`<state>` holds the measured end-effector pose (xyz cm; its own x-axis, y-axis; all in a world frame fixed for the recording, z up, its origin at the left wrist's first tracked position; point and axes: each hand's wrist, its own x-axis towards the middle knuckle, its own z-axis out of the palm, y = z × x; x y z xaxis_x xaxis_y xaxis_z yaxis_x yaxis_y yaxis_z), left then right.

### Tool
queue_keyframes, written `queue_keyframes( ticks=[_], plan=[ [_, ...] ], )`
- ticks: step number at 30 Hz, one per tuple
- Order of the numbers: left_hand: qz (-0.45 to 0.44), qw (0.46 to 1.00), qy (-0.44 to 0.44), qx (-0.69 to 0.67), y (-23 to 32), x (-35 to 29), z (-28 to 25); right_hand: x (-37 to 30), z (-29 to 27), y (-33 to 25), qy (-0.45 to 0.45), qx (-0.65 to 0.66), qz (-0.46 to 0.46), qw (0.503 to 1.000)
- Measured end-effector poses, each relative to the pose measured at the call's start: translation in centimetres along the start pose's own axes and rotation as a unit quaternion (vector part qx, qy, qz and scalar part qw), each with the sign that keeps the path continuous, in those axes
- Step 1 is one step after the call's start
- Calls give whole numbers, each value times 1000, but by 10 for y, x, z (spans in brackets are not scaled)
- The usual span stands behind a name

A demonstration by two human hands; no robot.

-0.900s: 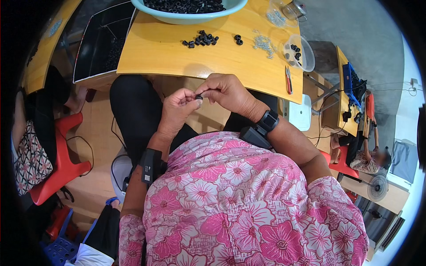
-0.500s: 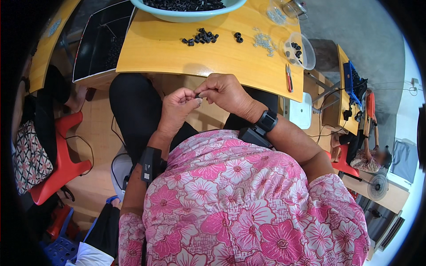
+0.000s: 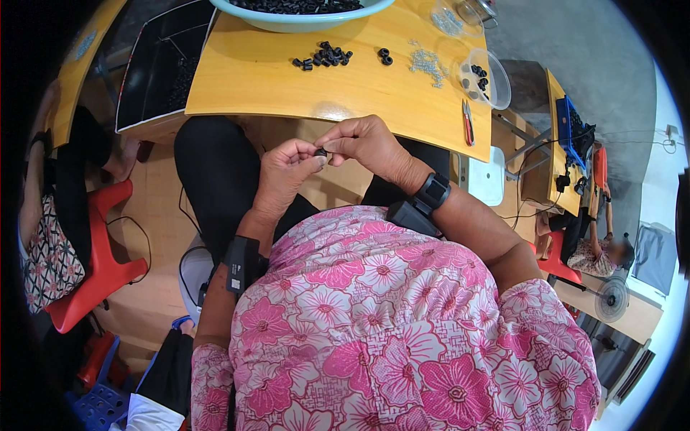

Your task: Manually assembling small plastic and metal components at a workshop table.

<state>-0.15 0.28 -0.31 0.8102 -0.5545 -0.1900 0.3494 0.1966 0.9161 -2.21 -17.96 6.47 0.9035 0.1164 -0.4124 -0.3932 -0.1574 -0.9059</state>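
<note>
A small black cylindrical part [image 3: 321,152] is pinched between the thumb and forefinger of my left hand [image 3: 282,171], above my lap and just off the table's near edge. Thumb and forefinger of my right hand [image 3: 370,149] are closed at the part's upper side; what they grip is too small to make out. Similar black parts [image 3: 329,56] lie in a loose group on the yellow table [image 3: 273,86], with a separate little cluster [image 3: 385,56] to their right. Beyond that spreads a scatter of tiny silvery pieces [image 3: 428,66].
A light-blue basin [image 3: 302,24] full of black parts stands at the far edge. Rightward are a clear plastic bowl [image 3: 501,85] and red-handled snips [image 3: 468,126]. A black-lined box [image 3: 154,72] sits left of the table. Other people sit at both sides, near red chairs [image 3: 100,266].
My right fingertips have shifted slightly, and more of the black part shows between my hands. My left hand keeps its pinch. The things on the table have not been moved.
</note>
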Motion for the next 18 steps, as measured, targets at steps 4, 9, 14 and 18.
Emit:
queue_keyframes(
  ticks=[4,9,14,18],
  plan=[
    [9,1000,-1,27,-2,0,-1,0,-4,0,-14,34,40,999],
    [6,1000,-5,28,-1,-2,1,0,-5,3,-22,100,85,991],
    [5,1000,3,18,4,-2,4,-1,-5,0,-9,77,65,995],
    [4,1000,1,12,2,-2,2,0,-5,3,-12,40,29,999]
  ],
)
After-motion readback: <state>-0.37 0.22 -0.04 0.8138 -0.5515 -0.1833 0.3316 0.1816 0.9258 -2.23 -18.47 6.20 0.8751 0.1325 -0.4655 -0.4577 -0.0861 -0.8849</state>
